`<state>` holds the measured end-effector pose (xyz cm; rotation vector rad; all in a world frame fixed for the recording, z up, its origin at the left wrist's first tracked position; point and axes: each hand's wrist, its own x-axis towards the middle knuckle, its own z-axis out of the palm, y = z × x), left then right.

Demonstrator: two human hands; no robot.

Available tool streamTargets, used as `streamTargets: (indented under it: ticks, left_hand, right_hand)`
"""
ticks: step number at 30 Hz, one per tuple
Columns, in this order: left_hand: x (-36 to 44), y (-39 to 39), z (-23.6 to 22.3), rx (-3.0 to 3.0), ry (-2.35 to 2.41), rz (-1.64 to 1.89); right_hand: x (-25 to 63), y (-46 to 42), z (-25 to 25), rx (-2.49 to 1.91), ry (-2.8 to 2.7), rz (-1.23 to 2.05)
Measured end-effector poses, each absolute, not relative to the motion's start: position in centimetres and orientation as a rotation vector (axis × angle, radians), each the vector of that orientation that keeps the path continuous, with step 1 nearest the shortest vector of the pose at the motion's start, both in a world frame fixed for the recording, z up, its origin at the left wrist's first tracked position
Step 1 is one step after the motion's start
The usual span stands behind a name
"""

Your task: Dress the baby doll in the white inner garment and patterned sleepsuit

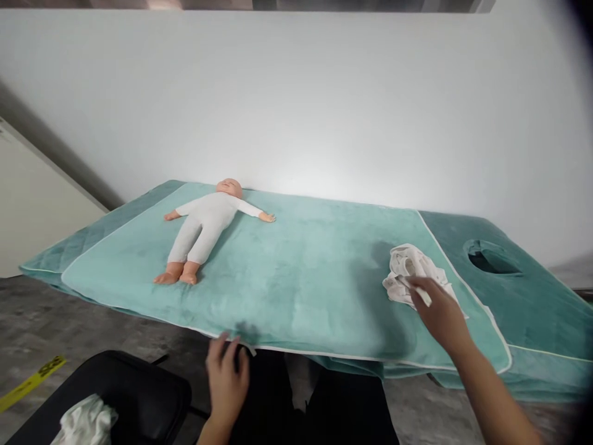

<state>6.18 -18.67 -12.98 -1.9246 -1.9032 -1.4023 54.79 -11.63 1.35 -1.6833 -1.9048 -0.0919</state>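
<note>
My right hand reaches over a crumpled white cloth on the right part of the bed. Its fingers are closed at the cloth's near side, and a narrow white strip shows beside the thumb. Down by the front edge of the bed is my left hand, its fingers apart and nothing in them. A baby doll in a white long-sleeved suit lies on its back at the left, arms spread, bare feet towards me. Under doll and cloth spreads a light green cover.
The bed's darker green right end has a face hole. A white wall stands behind. At lower left, a black chair holds a crumpled pale cloth; yellow tape marks the floor. A white panel stands far left.
</note>
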Motion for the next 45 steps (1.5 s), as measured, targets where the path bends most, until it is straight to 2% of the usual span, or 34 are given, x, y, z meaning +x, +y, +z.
streamTargets:
  ticks: [4,8,12,17,20,27,30,33,38,41,45]
  left_hand:
    - [13.9,-17.0,-12.9,-2.34,-1.736,-1.23]
    - [16.5,-17.4,-12.5,-2.476,-1.59,-1.199]
    - [14.4,-17.9,-13.4,-2.409,-1.731,-1.459]
    - [12.9,-17.6,-14.1,-2.562,-2.035,-1.598]
    - [13.1,-17.7,-13.2,-2.594,-2.136,-1.699]
    - [14.1,-17.0,-7.0,-2.305,-1.989,-2.465]
    - [14.5,-15.6,-4.1,-2.225,-1.964,-2.747]
    - [14.6,-14.1,-1.8,-2.016,-2.186,-3.097]
    - [13.3,-13.1,0.9,-1.448,-2.338,-3.713]
    - [11.6,-13.4,0.9,-1.315,-2.241,-3.777]
    - [11.1,-14.1,-0.7,-1.662,-2.244,-3.503]
  right_hand:
    - [55.5,-5.4,4.7,-1.777,-2.397,-0.48]
    - [56.9,-1.1,5.6,-2.014,-2.601,-0.466]
    - [55.9,0.9,9.0,-2.121,-2.229,-0.33]
    - [47.1,-1.6,15.0,-1.636,-1.571,-0.196]
    - [40.7,-4.6,17.3,-1.295,-1.397,-0.026]
    - [33.7,-9.3,19.9,-0.843,-1.406,0.522]
    - [33.4,-10.5,20.1,-0.81,-1.464,0.648]
    - [33.7,-10.6,19.3,-0.863,-1.58,0.772]
    - [35.6,-8.6,15.6,-1.125,-1.936,0.891]
    - [37.1,-8.2,12.5,-1.288,-2.183,0.841]
    - [36.0,-10.2,9.0,-1.435,-2.273,1.02]
